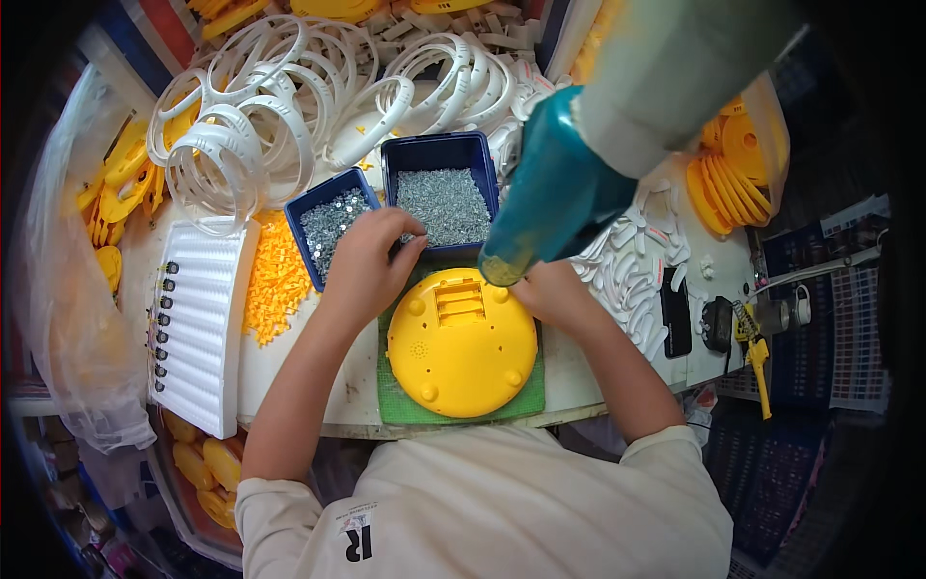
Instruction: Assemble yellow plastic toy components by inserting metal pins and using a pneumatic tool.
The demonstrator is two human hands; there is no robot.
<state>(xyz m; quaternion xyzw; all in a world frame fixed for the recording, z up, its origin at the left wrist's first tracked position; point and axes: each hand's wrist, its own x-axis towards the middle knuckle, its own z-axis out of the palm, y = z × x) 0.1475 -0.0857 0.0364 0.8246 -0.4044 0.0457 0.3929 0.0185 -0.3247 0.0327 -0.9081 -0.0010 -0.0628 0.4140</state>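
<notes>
A round yellow plastic housing (461, 372) lies on a green mat (391, 398) in front of me, its open battery compartment at the far side. My left hand (374, 256) is over the near edges of two blue bins, thumb and fingers pinched together; what they hold is too small to make out. The larger blue bin (434, 145) holds many small screws, and the smaller blue bin (307, 201) holds small silvery metal pieces. My right hand (555, 297) is by the housing's far right edge, its fingers mostly hidden behind a teal, grey-bodied device (555, 183) hanging close to the camera.
White rings (280, 106) pile up at the back left. Small yellow parts (275, 280) lie beside a white ridged tray (203, 318). White curved pieces (627, 275), a black phone (676, 314) and a yellow-handled tool (758, 367) are on the right. Yellow discs (728, 193) are stacked beyond them.
</notes>
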